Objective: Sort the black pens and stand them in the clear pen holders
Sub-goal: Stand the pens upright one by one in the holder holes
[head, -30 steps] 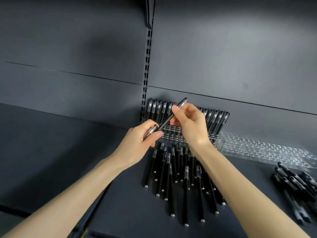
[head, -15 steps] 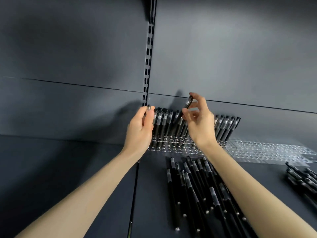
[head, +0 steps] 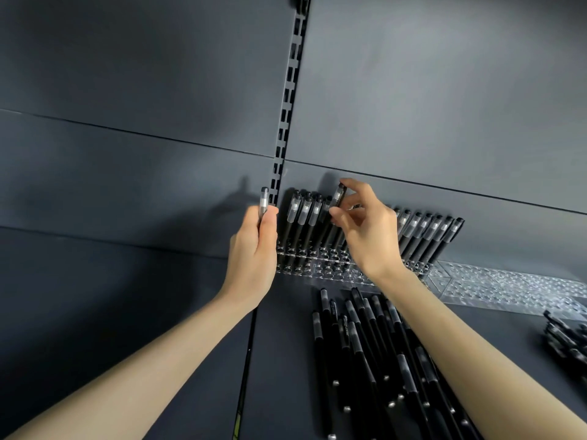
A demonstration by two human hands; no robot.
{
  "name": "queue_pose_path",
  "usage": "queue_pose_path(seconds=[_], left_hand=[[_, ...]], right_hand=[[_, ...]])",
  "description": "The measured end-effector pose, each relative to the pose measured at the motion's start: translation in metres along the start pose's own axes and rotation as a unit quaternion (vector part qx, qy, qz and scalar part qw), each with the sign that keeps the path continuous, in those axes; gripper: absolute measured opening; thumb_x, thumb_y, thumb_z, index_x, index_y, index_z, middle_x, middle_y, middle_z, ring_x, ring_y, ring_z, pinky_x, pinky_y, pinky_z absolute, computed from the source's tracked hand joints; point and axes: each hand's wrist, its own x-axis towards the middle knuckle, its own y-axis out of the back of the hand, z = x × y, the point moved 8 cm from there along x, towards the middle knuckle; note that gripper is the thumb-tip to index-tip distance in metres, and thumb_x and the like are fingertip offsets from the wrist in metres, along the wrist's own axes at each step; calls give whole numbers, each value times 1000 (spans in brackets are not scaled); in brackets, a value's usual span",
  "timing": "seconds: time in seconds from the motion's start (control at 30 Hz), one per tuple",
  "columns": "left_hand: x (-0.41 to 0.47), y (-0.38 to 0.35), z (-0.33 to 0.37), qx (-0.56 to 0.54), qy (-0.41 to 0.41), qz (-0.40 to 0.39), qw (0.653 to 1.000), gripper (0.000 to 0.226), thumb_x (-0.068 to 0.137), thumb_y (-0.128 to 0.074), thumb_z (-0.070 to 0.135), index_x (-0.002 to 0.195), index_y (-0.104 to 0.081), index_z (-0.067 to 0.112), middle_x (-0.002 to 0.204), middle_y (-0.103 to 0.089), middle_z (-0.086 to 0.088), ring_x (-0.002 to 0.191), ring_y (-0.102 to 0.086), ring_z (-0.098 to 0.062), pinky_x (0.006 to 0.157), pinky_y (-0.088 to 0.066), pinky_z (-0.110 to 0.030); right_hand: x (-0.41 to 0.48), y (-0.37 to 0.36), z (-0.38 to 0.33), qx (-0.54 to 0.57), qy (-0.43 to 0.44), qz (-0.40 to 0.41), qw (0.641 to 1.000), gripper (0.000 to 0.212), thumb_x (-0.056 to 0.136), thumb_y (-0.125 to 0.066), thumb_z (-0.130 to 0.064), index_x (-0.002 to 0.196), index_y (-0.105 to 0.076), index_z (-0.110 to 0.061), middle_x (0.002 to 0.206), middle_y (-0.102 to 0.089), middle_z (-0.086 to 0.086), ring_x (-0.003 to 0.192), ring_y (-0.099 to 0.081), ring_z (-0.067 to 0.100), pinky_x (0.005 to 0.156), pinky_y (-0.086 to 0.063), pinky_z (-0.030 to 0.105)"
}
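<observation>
While the right hand (head: 365,230) at frame centre pinches the cap end of a black pen (head: 337,196) between thumb and fingertips, apparently to steer its tip into a free hole of the clear pen holder (head: 320,268), the left hand (head: 254,246) curls round a second pen (head: 263,201), held upright and likely queued next. Unsorted loose pens (head: 365,344) lie lower right of centre.

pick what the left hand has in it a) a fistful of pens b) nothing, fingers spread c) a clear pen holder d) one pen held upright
d: the left hand grips a lone pen upright, cap sticking up, while the right hand pinches a second pen among those standing in the clear holder.
</observation>
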Motion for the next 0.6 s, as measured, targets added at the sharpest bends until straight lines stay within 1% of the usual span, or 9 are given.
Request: queue_pose_path(seconds=[0.07,0.13,0.2,0.3,0.37,0.47,0.5,0.57,0.6], left_hand=[[-1,-2,0,-7,3,-11,1000,32,102,-35,28,97,-47,-2,63,-36,-10,56,-29,-21,46,-27,-34],[-2,-3,2,-4,-2,-20,1000,30,102,-36,28,95,-47,1,62,-37,-10,55,-29,-21,46,-27,-37],[-3,-3,4,5,-10,-23,1000,31,102,-36,28,93,-46,0,61,-37,-10,55,-31,-21,47,-28,-38],[-5,-4,2,7,-9,-20,1000,23,101,-37,27,91,-44,8,61,-39,-7,53,-34,-14,47,-31,-29],[-5,-6,-2,9,-1,-21,1000,14,101,-37,25,93,-40,14,61,-41,-3,51,-34,-11,47,-32,-26],[-7,-11,-4,8,-3,-46,999,15,101,-39,26,90,-42,15,60,-42,-2,49,-35,-12,46,-31,-26],[-9,-13,-2,11,-10,-58,998,17,100,-40,27,90,-45,15,60,-42,-4,50,-36,-13,46,-31,-29],[-12,-17,1,24,-22,-77,997,21,100,-41,30,92,-52,13,61,-40,-7,53,-35,-15,50,-31,-35],[-13,-19,2,25,-21,-84,996,23,99,-41,30,92,-54,11,60,-39,-7,54,-34,-15,51,-30,-34]], right_hand=[[0,-5,1,-23,3,-21,1000,42,89,-63,-7,128,-50,-12,80,-61,-3,76,-65,18,70,-51,18],[0,-8,3,-30,-6,-38,999,42,88,-64,-7,127,-48,-11,81,-63,2,75,-64,17,68,-50,15],[0,-9,4,-40,-6,-54,998,37,89,-64,-7,122,-47,-11,80,-66,3,73,-65,16,67,-50,16],[-2,-12,7,-68,-2,-78,995,33,90,-62,-6,121,-50,-11,81,-69,0,72,-66,12,71,-54,21],[-3,-12,9,-71,-3,-82,994,33,90,-61,-5,121,-50,-11,81,-69,-1,71,-66,10,70,-53,18],[-4,-12,8,-69,-4,-82,994,33,91,-60,-5,122,-50,-11,80,-70,0,70,-66,11,67,-50,13],[-4,-11,7,-75,-4,-79,994,33,91,-60,-6,122,-50,-11,80,-70,-1,69,-66,12,68,-52,16],[-7,-5,6,-82,-7,-56,995,30,92,-60,-11,120,-51,-14,79,-70,-2,68,-66,14,71,-54,28],[-9,0,5,-66,-17,-39,997,27,92,-59,-15,118,-52,-15,79,-69,-2,67,-66,15,71,-54,32]])
